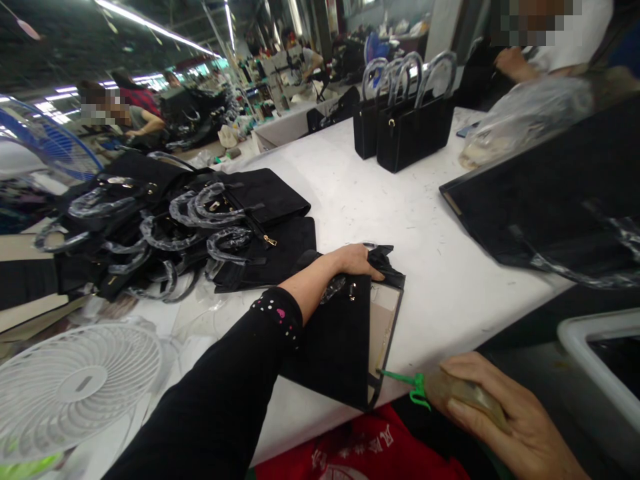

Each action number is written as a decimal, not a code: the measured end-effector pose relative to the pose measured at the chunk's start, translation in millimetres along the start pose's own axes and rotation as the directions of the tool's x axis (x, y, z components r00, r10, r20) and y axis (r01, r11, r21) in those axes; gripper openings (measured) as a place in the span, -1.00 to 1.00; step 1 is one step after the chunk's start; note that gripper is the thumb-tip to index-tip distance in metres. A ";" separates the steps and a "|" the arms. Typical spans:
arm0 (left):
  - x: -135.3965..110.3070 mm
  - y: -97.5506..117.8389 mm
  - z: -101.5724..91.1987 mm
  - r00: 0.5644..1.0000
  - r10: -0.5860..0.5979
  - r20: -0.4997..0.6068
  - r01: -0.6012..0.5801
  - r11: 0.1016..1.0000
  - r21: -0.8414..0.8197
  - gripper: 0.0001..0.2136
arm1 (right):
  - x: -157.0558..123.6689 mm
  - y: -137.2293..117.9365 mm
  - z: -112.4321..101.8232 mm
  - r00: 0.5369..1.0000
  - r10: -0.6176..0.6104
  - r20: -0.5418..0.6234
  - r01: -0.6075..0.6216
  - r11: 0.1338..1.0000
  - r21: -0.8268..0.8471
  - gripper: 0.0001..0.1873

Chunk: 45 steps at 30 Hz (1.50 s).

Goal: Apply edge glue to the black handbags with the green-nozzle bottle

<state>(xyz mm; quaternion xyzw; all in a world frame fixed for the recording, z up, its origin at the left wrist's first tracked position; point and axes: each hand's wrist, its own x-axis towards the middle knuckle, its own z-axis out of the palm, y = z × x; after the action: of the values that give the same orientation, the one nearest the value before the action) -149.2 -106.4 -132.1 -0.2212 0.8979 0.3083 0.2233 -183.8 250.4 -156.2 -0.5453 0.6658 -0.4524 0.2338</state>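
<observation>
A black handbag (335, 340) lies on its side at the near edge of the white table (440, 280), its open bottom showing a tan board inside. My left hand (356, 260) rests on the bag's far end, fingers closed over the black fabric there. My right hand (505, 417) is low at the table's edge, wrapped round a squeeze bottle with a green nozzle (407, 385). The nozzle's tip touches the bag's bottom corner.
A heap of black handbags with wrapped handles (170, 220) lies at the left. Upright bags (407, 120) stand at the back. A large black bag (550, 193) lies at the right. A white fan (75, 387) sits near left. Other people work at the back.
</observation>
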 end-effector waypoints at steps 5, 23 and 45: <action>-3.7 2.8 2.3 1.000 -0.008 -0.021 0.009 0.999 0.034 -0.61 | -0.2 0.6 -0.9 0.991 -0.020 0.130 0.015 0.999 0.040 -0.87; -160.9 50.0 -60.5 0.881 0.013 -0.472 0.029 0.996 0.081 -0.80 | 55.5 42.8 -9.4 0.969 -0.239 -0.063 0.217 0.945 -0.245 -0.74; -205.6 57.6 19.6 0.777 0.063 -0.627 -0.021 0.997 0.075 -0.88 | 81.5 44.2 -35.2 1.000 -0.018 -0.015 0.017 0.999 -0.041 -0.72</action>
<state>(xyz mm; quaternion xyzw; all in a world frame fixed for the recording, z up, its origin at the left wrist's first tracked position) -9.8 0.8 -9.3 -0.2840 0.9350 0.1930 -0.0889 -259.0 186.0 -162.4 -0.5522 0.6720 -0.4448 0.2135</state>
